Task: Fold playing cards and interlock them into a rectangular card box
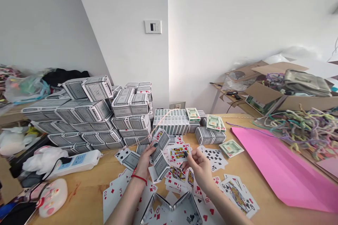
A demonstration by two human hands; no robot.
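Observation:
My left hand [144,161] is closed on a fan of playing cards [160,154], their patterned backs toward me, held upright over the wooden table [87,190]. A red string circles that wrist. My right hand [198,166] pinches a face card, a king [179,153], just right of the fan. Loose cards [235,191] lie face up all around below both hands. A small structure of leaning cards [171,205] stands near the table's front edge between my forearms.
Stacks of wrapped card decks [92,112] are piled at the back left, and more decks [171,121] line the wall. A pink sheet [277,168] lies to the right, a white power strip [76,163] to the left. Cardboard boxes [266,91] and tangled yarn [303,123] fill the far right.

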